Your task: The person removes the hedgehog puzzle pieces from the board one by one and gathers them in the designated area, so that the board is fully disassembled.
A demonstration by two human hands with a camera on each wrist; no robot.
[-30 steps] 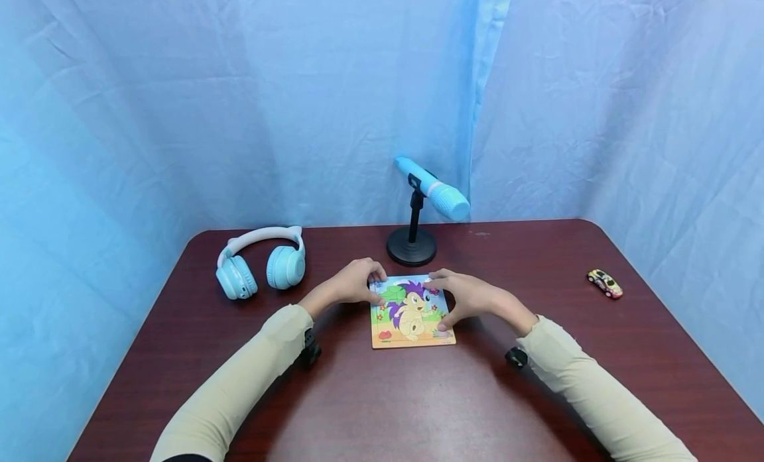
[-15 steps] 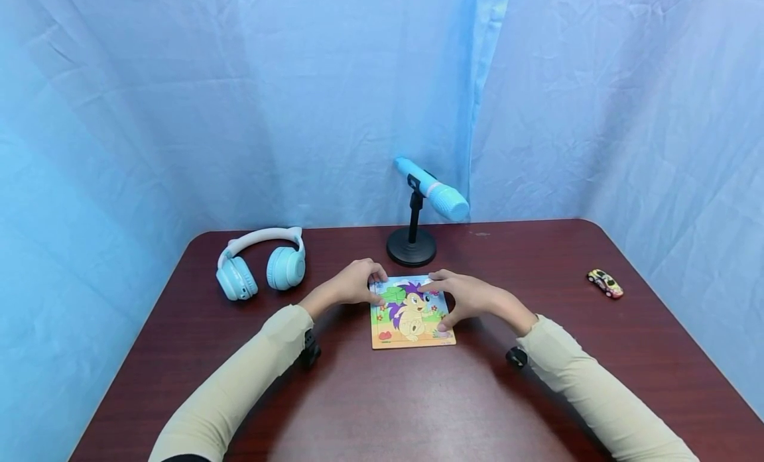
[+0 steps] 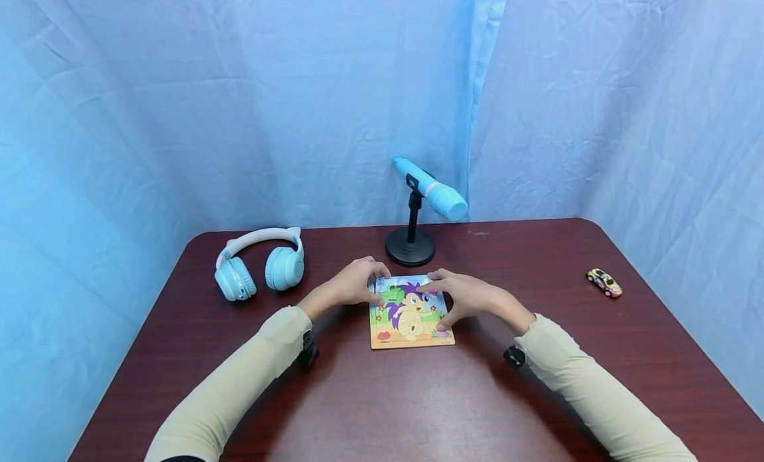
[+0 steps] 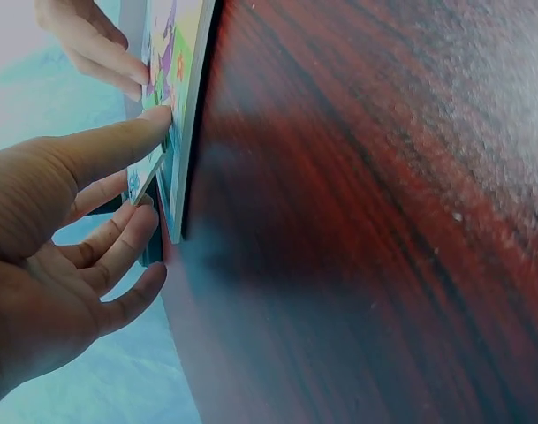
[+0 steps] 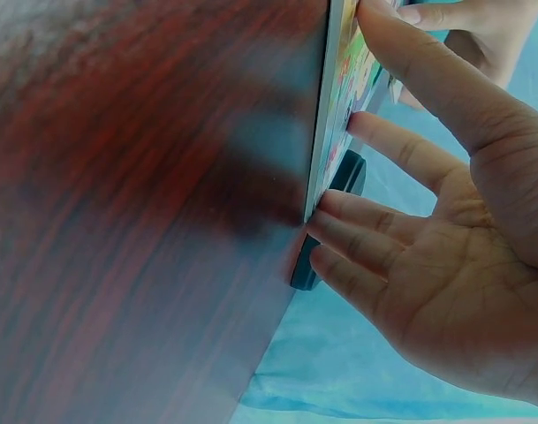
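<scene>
Probably light, stiff stuff: puzzle board [image 3: 412, 329] lies on surface [image 3: 418, 409], centre of head view. Left hand [image 3: 357, 282], at board's upper left there, pinches thin puzzle piece [image 4: 143, 175], tilted, one edge raised. Right hand [image 3: 473, 295] spread at board's right side, fingers fairly straight, touching it with thumb. Piece likely smooth, awkward to pry flat, easy once edge is free; best held by opposite edges. Board may slide; right edge suits bracing.
</scene>
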